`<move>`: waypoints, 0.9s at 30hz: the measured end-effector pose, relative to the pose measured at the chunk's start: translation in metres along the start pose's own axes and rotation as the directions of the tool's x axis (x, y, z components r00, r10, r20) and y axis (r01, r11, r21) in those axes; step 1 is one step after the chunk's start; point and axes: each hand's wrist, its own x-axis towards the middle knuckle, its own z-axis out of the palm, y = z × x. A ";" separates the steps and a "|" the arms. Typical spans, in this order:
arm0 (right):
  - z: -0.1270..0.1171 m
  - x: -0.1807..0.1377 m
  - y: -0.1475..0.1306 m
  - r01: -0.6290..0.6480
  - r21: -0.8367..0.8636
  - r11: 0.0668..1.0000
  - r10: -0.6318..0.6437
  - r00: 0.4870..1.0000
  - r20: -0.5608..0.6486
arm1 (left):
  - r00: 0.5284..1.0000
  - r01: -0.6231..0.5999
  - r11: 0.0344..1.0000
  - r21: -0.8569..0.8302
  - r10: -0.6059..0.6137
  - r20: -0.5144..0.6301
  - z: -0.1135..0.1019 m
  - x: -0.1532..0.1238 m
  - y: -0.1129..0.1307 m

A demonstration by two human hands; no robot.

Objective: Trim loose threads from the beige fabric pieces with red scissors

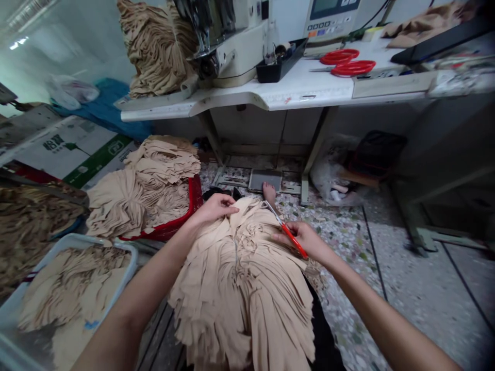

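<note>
A large bundle of beige cloth pieces (247, 288) lies across my lap, layered and fanned out from a gathered middle. At its far left edge my left hand (217, 207) pinches the cloth between thumb and fingers. My right hand (301, 240) is closed around red-handled scissors (294, 239), seen nearly edge-on at the bundle's right side. Their metal blades point away and to the left, near the far edge of the cloth. How far the blades are parted is hard to make out.
A sewing machine (232, 56) stands on the white table (294, 95) ahead, with red-handled scissors (348, 64) and a black tray (280, 64). To my left are a red basket (195, 196) and a pale bin (133, 257), both holding beige cloth. A foot pedal (265, 180) sits below.
</note>
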 end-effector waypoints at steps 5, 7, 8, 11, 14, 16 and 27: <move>-0.002 -0.003 0.003 -0.040 -0.023 0.999 0.040 0.999 -0.002 | 0.977 0.044 0.955 -0.293 -0.103 -0.188 -0.005 -0.017 0.000; 0.001 -0.002 -0.001 -0.019 -0.041 0.999 0.019 1.000 -0.012 | 0.986 0.045 0.944 -0.327 -0.094 -0.139 -0.002 -0.021 0.008; 0.003 -0.002 -0.004 -0.006 -0.058 0.998 0.005 1.000 -0.019 | 0.991 0.048 0.942 -0.331 -0.085 -0.099 -0.001 -0.022 0.014; 0.005 -0.003 -0.017 0.036 -0.144 0.989 -0.043 0.998 -0.041 | 0.999 0.022 0.945 -0.326 -0.033 -0.030 0.000 -0.026 0.035; 0.003 -0.006 -0.035 0.079 -0.290 0.954 -0.091 0.995 -0.028 | 0.998 -0.048 0.945 -0.323 0.033 -0.049 0.003 -0.029 0.050; 0.000 -0.009 -0.045 0.099 -0.397 0.913 -0.109 0.994 -0.001 | 0.999 -0.027 0.943 -0.332 0.016 -0.036 0.006 -0.031 0.053; 0.007 0.001 -0.058 0.141 -0.579 0.803 -0.122 0.990 0.072 | 0.993 0.108 0.903 -0.416 -0.116 0.007 0.015 -0.040 0.042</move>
